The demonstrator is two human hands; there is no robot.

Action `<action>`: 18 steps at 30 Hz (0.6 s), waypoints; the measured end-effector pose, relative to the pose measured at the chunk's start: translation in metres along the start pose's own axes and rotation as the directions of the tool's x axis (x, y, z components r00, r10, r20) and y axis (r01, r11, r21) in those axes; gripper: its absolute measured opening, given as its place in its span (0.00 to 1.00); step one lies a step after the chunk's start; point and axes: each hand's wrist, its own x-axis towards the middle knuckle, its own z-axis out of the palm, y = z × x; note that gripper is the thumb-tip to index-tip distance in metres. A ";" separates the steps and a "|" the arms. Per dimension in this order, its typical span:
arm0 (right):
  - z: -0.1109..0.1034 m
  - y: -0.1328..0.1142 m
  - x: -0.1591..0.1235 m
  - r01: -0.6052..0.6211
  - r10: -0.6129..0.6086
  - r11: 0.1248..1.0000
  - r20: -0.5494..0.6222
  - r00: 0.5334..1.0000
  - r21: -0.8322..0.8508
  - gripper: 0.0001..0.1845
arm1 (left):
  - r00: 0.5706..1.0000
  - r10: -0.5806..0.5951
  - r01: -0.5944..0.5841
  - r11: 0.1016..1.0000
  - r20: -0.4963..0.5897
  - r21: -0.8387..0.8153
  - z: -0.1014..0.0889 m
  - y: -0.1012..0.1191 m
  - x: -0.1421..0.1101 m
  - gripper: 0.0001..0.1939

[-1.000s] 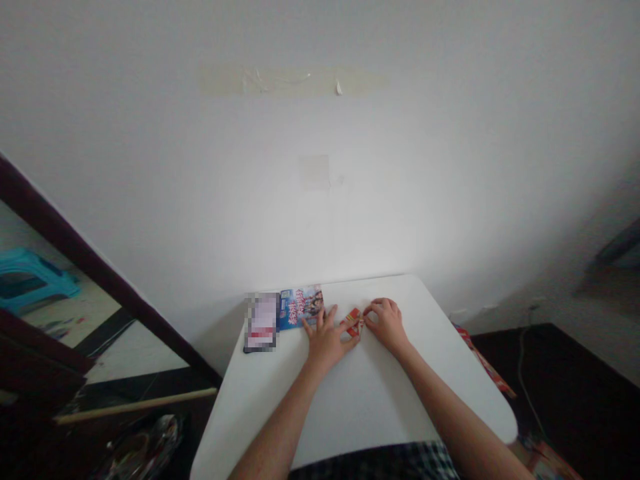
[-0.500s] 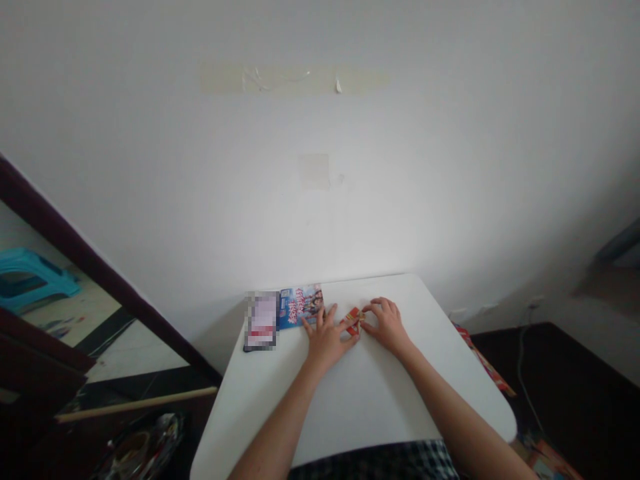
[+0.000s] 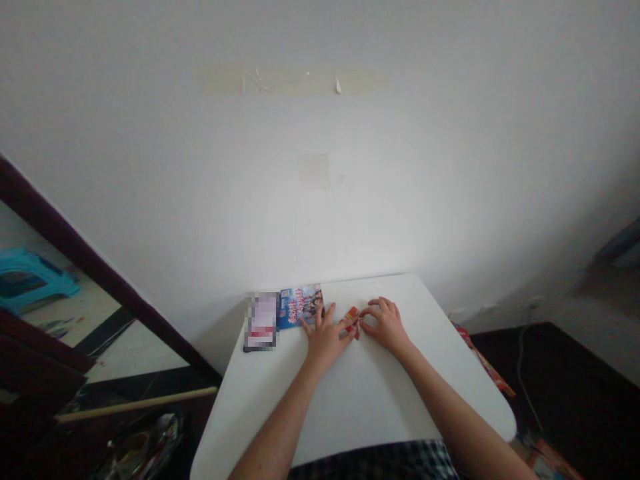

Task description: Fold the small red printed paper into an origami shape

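A small folded red-and-yellow paper [image 3: 351,314] lies on the white table [image 3: 370,400] between my two hands. My left hand [image 3: 326,339] rests over its left side, with the index finger and thumb on the paper and the other fingers spread on the table. Thumb and index finger of my right hand [image 3: 389,328] are pinched together at the paper's right end. The fingers partly cover the paper, so its exact folded shape is hard to make out. Just beyond my left fingertips lies a blue printed leaflet [image 3: 295,312].
A phone-like dark-edged thing with a blurred face [image 3: 263,322] lies left of the leaflet. The wall [image 3: 320,227] meets the table's far edge. On the floor at left are a bag-lined bin [image 3: 135,453] and a wooden stick [image 3: 140,405]; a blue stool [image 3: 37,277] shows farther off.
The paper's right part looks narrower and more folded over, and less of its yellowish flap shows at my right fingertips. Both hands have barely shifted.
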 end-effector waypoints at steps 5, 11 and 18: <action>0.001 0.001 0.000 0.009 -0.009 1.000 0.028 1.000 -0.009 0.14 | 1.000 0.010 -0.010 1.000 -0.010 -0.024 0.000 0.000 -0.001 0.21; 0.000 0.001 -0.001 0.013 -0.012 1.000 0.062 0.998 -0.010 0.17 | 1.000 -0.007 0.007 1.000 -0.011 0.002 -0.003 0.002 -0.001 0.22; -0.004 0.001 -0.002 0.046 -0.047 0.999 0.097 0.994 0.004 0.23 | 1.000 -0.011 0.011 1.000 -0.001 0.027 -0.003 0.003 -0.002 0.22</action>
